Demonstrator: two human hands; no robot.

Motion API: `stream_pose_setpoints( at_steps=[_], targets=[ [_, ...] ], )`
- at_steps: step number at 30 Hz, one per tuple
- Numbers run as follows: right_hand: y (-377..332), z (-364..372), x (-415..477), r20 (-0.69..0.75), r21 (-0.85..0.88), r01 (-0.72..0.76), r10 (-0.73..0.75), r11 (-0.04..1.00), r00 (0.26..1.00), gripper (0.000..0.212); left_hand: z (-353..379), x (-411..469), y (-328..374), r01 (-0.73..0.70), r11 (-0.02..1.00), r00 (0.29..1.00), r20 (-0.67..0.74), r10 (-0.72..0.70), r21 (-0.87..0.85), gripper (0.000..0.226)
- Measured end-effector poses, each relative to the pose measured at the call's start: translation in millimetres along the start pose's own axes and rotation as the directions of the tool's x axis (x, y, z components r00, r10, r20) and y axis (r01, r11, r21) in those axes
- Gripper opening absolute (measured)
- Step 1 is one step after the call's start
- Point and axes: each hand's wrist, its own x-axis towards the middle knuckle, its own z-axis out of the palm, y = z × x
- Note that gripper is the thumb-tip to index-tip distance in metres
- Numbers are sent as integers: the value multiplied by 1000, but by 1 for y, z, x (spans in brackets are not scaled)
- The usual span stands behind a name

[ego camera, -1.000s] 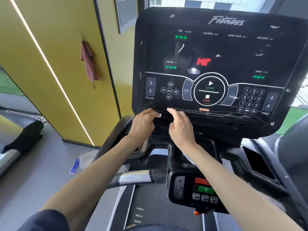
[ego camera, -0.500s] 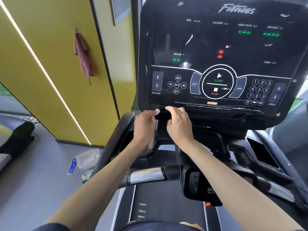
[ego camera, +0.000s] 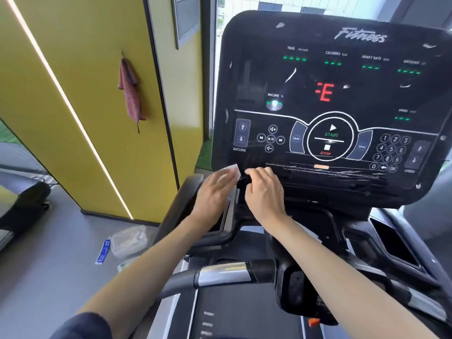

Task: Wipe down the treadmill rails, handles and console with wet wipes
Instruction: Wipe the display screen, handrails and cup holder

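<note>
Your left hand (ego camera: pixel 212 192) lies flat, fingers straight, pressing the wet wipe (ego camera: pixel 231 171) on the console (ego camera: pixel 342 69) at its near-left edge. Your right hand (ego camera: pixel 264 190) is just beside it, fingers curled there. Can't tell if it's gripping.

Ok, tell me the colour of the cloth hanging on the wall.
Reddish-brown; the cloth shows best in the head view.
</note>
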Motion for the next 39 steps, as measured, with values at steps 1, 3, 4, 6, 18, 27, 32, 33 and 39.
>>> stream_pose_setpoints(
  at_steps=[1, 3, 4, 6, 18, 27, 32, 33, 39],
  targets=[
    [1, 1, -1, -6, 1, 5, -5, 1000, 1000, 29, 6, -9, -7, -48, 999, 996, 72, 48, -8, 35],
    [4, 3, -5, -26, -12, 37, -38, 999, 999, 32, 0, -14, -24, -207, 978, 957, 213, 196, 35, 40],
    [6, 3, -6, -35, -18, 52, -53, 998, 998, 38, -6, -12, -35, -288, 956, 924, 278, 262, 57, 49],
    [7, 6, -7, -48, -21, 64, -65, 998, 997, 45, -18, 8, -52, -308, 945, 908, 330, 258, 109, 73],
    [10, 10, -9, -101, -72, 108, -115, 992, 988, 41, -19, 28, -59, -217, 939, 931, 346, 117, 266, 63],
    [15, 14, -7, -122, -52, 142, -148, 988, 981, 31, -21, 1, -51, -109, 982, 921, 387, 41, 157, 72],
    [13, -2, 31, -88, -110, 178, -188, 978, 978, 39, -41, 103, -50, -28, 991, 969, 246, -6, 133, 58],
    [13, -7, 42, -74, -131, 185, -195, 974, 978, 44, -40, 107, -51, -31, 991, 974, 224, 2, 128, 57],
    [26, -26, 85, 4, -195, 231, -235, 953, 972, 54, -29, 47, -47, -16, 993, 963, 271, -16, 117, 59]
  ],
)
